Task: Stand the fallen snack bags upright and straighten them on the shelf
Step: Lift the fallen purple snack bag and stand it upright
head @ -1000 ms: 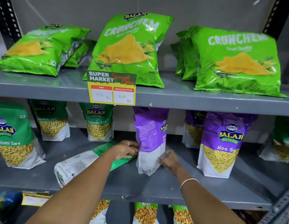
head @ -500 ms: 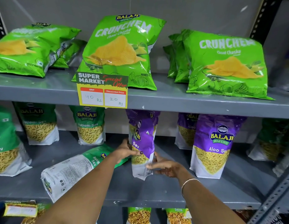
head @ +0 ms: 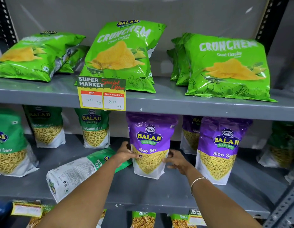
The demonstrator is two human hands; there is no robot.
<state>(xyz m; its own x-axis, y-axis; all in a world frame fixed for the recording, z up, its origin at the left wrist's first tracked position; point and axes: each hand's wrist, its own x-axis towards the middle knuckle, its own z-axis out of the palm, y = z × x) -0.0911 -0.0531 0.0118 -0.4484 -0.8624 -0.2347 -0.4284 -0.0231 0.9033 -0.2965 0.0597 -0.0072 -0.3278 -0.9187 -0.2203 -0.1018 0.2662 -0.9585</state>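
A purple Aloo Sev bag (head: pixel 150 140) stands upright on the middle shelf (head: pixel 159 191), front label facing me. My left hand (head: pixel 126 153) grips its left edge and my right hand (head: pixel 175 160) presses its right edge. Just left of it a green Ratlami Sev bag (head: pixel 74 173) lies fallen on its back, its top under my left forearm. Other green sev bags (head: pixel 93 127) and purple bags (head: pixel 220 150) stand upright on the same shelf.
On the upper shelf (head: pixel 192 102), green Crunchem chip bags (head: pixel 121 55) lean or lie flat, one at far left (head: pixel 32 55) on its side. A yellow price tag (head: pixel 101 94) hangs from the shelf edge. More bags show on the shelf below.
The purple bag has been turned from edge-on, showing its back, to front-facing and set upright. Both hands stayed on its sides.
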